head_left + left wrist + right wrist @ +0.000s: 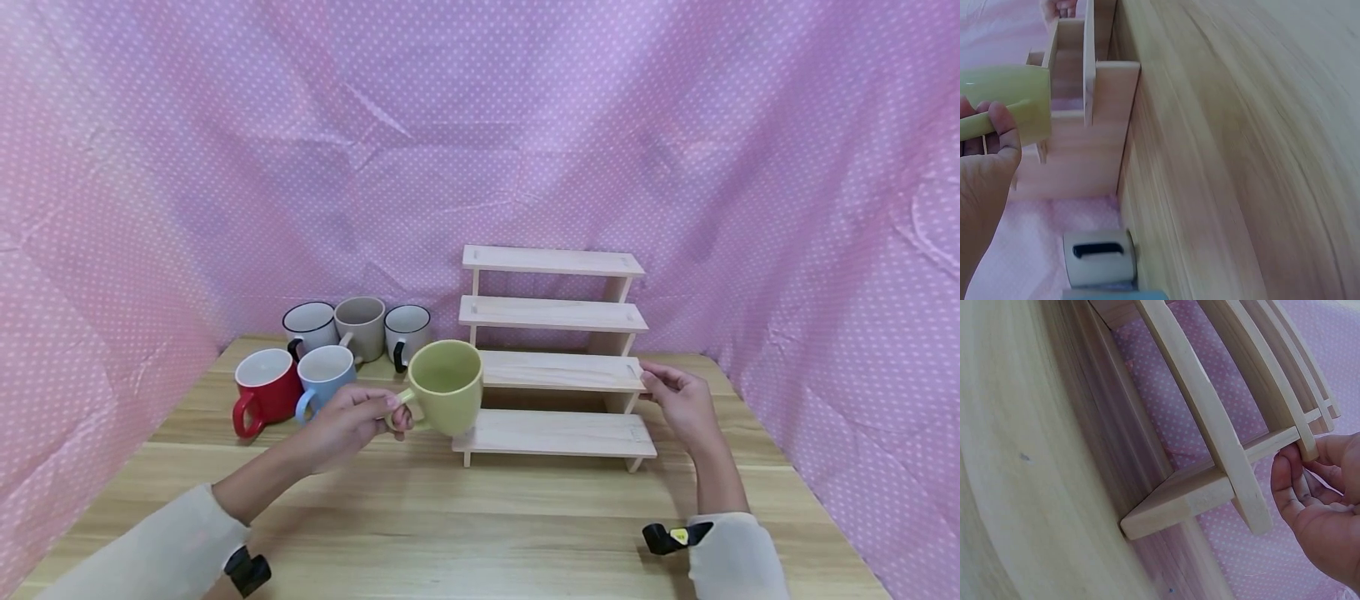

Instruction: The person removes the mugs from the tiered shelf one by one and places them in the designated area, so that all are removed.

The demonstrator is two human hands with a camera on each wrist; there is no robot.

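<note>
A yellow-green mug (447, 393) is held upright in the air by its handle in my left hand (347, 423). It hangs in front of the left end of a pale wooden stepped rack (555, 432), covering part of the lower steps. In the left wrist view, curled fingers (1002, 119) go round the mug's handle. At the rack's other end, my right hand (684, 406) pinches the tip of the second step from the bottom. The right wrist view shows thumb and fingers (1285, 478) at that board's end.
Left of the rack stand a red mug (272, 392), a light blue mug (327, 375), a grey-beige mug (362, 329) and two white mugs with black handles, one (408, 329) nearer the rack. A pink dotted cloth (480, 150) hangs behind the wooden table (450, 525).
</note>
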